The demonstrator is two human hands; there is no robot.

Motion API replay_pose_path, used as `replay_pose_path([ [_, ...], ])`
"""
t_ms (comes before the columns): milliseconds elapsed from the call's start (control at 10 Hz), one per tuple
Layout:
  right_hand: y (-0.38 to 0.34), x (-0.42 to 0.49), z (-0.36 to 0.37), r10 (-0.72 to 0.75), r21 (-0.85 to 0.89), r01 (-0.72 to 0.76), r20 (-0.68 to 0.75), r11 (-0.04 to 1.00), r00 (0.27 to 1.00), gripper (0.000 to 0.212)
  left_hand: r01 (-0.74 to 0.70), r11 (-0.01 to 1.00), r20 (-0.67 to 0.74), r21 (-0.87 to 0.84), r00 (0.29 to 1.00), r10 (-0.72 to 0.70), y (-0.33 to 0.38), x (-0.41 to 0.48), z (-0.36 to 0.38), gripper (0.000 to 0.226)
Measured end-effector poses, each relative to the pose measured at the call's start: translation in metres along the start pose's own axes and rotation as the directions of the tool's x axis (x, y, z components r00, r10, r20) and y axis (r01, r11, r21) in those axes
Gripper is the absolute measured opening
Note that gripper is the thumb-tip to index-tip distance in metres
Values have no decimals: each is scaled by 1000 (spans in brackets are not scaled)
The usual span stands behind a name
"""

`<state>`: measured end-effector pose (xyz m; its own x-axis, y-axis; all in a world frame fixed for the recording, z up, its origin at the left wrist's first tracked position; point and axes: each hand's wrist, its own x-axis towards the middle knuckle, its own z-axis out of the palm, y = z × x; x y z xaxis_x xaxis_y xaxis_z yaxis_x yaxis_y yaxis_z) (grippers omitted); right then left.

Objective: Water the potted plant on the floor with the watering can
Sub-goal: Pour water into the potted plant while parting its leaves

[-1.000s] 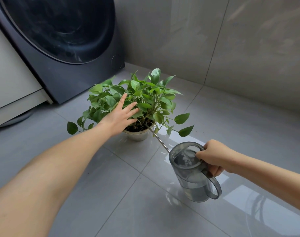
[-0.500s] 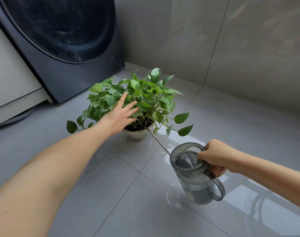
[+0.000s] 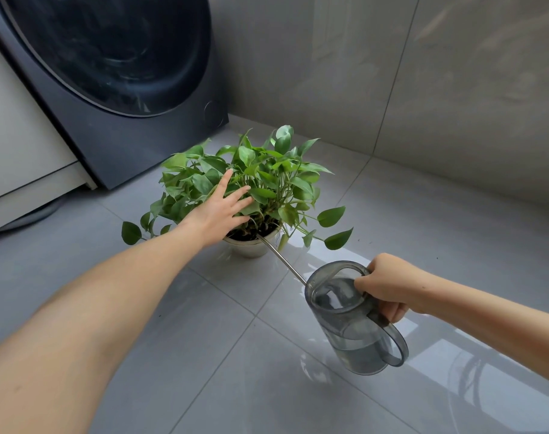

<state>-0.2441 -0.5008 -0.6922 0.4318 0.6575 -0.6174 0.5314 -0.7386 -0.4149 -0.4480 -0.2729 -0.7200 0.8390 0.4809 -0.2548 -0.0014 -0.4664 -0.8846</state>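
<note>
A leafy green plant grows in a small pale pot on the grey tiled floor. My left hand lies flat against the leaves with fingers spread, pushing them aside over the pot's near-left rim. My right hand grips the handle of a translucent grey watering can, held above the floor to the right of the pot. The can is partly filled with water. Its thin metal spout slants up-left, and the tip rests over the pot's rim at the soil.
A dark front-loading washing machine stands close behind the plant on the left. A white cabinet is beside it at far left. Tiled walls close the corner behind and to the right. Glossy floor tiles lie in front.
The watering can has drifted slightly right and lower while its spout tip stays at the pot. My left hand remains on the leaves, barely shifted.
</note>
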Motion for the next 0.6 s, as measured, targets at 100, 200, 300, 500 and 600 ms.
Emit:
replay_pose_path([
  [100,-4,2,1,-10,-5,10,4,1000,1000,19,-4,1000,3,2,1000,4,0,0,0,55],
  [200,-10,4,4,-17,0,17,18,1000,1000,19,-4,1000,4,0,1000,4,-1,-1,0,55],
  [300,-15,5,7,-18,2,18,33,1000,999,20,-5,1000,4,-8,1000,5,-1,-1,0,56],
  [500,-17,8,7,-20,5,20,38,1000,999,20,4,1000,-7,-15,1000,-4,-1,-2,2,56],
  [600,-15,10,6,-11,0,11,32,1000,999,19,2,1000,-4,-18,1000,-2,-2,-2,1,56],
])
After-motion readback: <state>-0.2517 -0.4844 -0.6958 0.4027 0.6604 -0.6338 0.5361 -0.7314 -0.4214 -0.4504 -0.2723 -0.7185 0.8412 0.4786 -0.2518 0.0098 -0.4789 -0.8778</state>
